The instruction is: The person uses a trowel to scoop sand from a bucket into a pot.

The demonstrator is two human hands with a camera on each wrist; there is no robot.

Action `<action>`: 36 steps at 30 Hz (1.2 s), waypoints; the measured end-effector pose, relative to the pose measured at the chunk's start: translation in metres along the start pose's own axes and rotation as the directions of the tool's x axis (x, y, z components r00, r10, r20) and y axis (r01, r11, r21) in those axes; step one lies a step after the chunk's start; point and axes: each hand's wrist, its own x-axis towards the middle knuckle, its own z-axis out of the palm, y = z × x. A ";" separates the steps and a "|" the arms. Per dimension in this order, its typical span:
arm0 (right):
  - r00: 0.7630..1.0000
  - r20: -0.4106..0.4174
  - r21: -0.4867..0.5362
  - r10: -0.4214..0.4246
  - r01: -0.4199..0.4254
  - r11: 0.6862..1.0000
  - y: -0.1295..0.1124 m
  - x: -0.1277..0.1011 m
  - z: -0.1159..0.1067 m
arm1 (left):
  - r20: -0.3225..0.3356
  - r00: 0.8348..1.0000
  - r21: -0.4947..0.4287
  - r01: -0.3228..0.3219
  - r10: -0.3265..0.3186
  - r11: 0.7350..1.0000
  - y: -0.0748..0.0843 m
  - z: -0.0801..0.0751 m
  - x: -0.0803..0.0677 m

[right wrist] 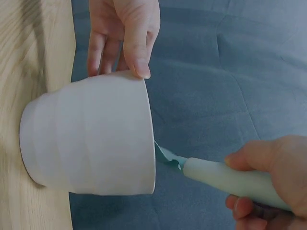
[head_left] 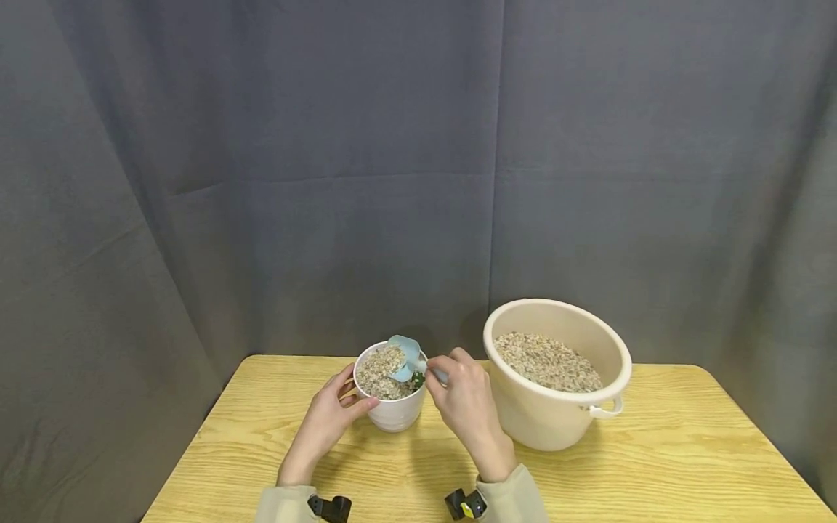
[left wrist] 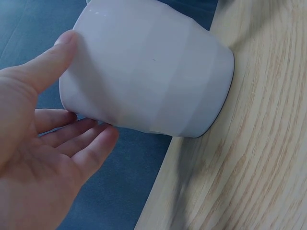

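Note:
A small white pot [head_left: 392, 412] [left wrist: 153, 72] [right wrist: 91, 134] stands on the wooden table [head_left: 654, 465], filled with pale gravel [head_left: 382, 372] and a bit of green plant [head_left: 417, 379]. My left hand [head_left: 330, 418] [left wrist: 43, 124] cups the pot's side, thumb on its wall near the rim, fingers around the far side. My right hand [head_left: 466, 396] [right wrist: 268, 182] grips the handle of a light blue scoop [head_left: 407, 356] [right wrist: 230, 179], whose bowl is tipped over the pot's top. A large cream bucket [head_left: 556, 378] of the same gravel stands just right of my right hand.
A grey curtain [head_left: 418, 181] hangs behind the table. The bucket's handle [head_left: 608, 408] lies against its front right side. Bare wood stretches in front of the pot and bucket and off to the far right.

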 end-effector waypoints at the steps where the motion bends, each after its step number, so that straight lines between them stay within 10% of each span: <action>1: 1.000 0.005 0.004 -0.012 0.012 1.000 0.001 0.000 -0.001 | 0.000 1.000 0.001 -0.001 0.001 1.000 0.000 0.000 0.000; 16: 0.976 0.000 0.035 -0.219 0.219 0.975 0.010 0.000 -0.010 | -0.008 1.000 0.022 -0.005 0.005 1.000 0.001 0.002 0.000; 36: 0.975 -0.045 0.032 -0.217 0.219 0.975 0.015 0.001 -0.012 | 0.005 1.000 0.030 0.005 -0.006 1.000 0.004 0.000 -0.002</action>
